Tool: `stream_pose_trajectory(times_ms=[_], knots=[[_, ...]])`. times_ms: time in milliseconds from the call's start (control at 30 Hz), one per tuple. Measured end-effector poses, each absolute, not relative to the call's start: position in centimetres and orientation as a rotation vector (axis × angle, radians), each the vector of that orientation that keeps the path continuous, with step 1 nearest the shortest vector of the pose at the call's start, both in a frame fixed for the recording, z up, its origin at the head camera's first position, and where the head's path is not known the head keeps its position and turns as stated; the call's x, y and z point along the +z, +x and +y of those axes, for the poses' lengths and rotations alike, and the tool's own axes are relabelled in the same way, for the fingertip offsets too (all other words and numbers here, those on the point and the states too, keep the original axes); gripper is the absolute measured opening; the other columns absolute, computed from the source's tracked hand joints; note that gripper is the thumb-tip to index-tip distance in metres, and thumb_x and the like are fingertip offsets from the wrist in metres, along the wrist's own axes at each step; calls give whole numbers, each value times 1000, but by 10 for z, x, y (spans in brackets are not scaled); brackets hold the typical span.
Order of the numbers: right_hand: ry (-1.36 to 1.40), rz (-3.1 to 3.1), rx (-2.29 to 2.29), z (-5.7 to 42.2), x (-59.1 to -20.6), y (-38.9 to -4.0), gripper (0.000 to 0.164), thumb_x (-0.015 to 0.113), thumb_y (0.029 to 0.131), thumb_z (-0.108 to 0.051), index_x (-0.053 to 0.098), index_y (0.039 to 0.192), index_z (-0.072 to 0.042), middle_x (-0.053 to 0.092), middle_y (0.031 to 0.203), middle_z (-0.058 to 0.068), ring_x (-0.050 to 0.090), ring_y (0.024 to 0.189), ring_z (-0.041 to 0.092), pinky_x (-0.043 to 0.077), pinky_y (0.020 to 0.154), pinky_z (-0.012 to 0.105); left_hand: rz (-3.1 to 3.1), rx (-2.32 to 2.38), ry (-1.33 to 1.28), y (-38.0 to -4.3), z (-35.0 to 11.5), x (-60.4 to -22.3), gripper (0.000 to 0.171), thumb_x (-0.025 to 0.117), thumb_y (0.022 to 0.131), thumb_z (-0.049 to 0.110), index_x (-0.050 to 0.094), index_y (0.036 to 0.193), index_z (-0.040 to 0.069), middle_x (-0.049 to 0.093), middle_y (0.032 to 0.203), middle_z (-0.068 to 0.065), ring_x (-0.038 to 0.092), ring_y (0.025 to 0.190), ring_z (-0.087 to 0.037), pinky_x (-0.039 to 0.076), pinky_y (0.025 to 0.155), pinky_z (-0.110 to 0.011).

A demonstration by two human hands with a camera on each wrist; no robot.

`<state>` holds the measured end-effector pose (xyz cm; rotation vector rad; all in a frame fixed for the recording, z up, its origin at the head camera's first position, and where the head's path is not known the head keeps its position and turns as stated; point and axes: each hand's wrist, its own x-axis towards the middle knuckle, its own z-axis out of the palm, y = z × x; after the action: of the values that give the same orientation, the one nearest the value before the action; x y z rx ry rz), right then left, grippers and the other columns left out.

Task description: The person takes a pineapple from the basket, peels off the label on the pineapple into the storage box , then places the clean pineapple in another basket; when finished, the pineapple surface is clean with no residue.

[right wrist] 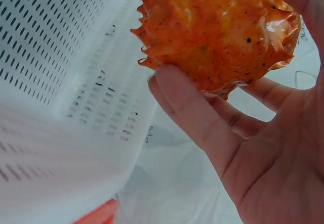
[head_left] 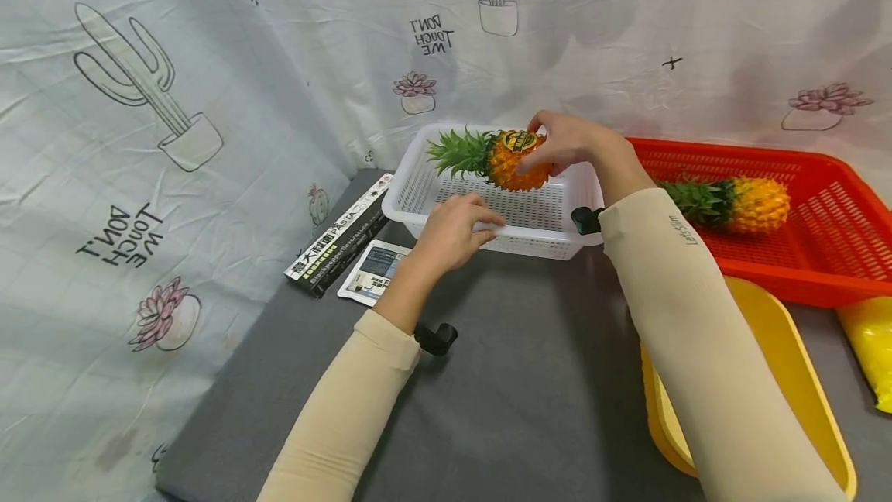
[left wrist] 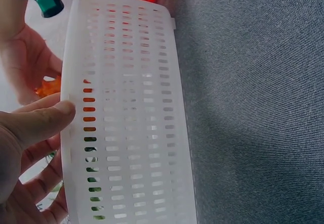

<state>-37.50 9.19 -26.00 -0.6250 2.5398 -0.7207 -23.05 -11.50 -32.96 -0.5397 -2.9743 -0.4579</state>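
I had the right grip (head_left: 574, 144) curled round the blunt end of a pineapple (head_left: 505, 169), holding it sideways over the white basket (head_left: 533, 242); I couldn't tell whether it touched the bottom. Its glossy orange skin showed spiky edges and dark specks, with a black-and-yellow label (head_left: 519, 141) uppermost and a leafy green crown (head_left: 460, 153) pointing left. My left grip (head_left: 454, 231) pinched the basket's near rim above the grey counter (head_left: 509, 409).

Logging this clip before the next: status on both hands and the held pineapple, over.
Right hand grips labelled pineapple over floor of white perforated basket. Left hand holds near rim. Nothing visible between pineapple and floor.
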Motion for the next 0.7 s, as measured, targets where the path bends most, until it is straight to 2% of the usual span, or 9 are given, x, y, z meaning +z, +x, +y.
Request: stream_pose_trajectory(times_ms=[233,433,700], knots=[[-673,2577,-661,99,-251,-357,90,74,89,-47,30,157,-7,49,144,22,71,102,32,56,99,48,-2973,-473,-542,-231,-115,-330,25,69,100,29,78,124,27,66,124,0,58,119,-23,45,104,-47],[-692,2615,-674,115,-243,-341,87,75,89,-45,32,154,-7,50,143,24,73,93,27,58,94,47,-2950,-497,-594,-232,-112,-333,25,70,100,27,78,123,26,67,123,-1,60,116,-24,46,103,-46],[-691,2629,-717,124,-225,-321,89,78,87,-46,32,154,-10,41,155,24,72,101,30,58,95,47,-2915,-510,-607,-231,-118,-332,24,71,99,25,79,122,23,68,118,-2,62,112,-27,49,96,-45]])
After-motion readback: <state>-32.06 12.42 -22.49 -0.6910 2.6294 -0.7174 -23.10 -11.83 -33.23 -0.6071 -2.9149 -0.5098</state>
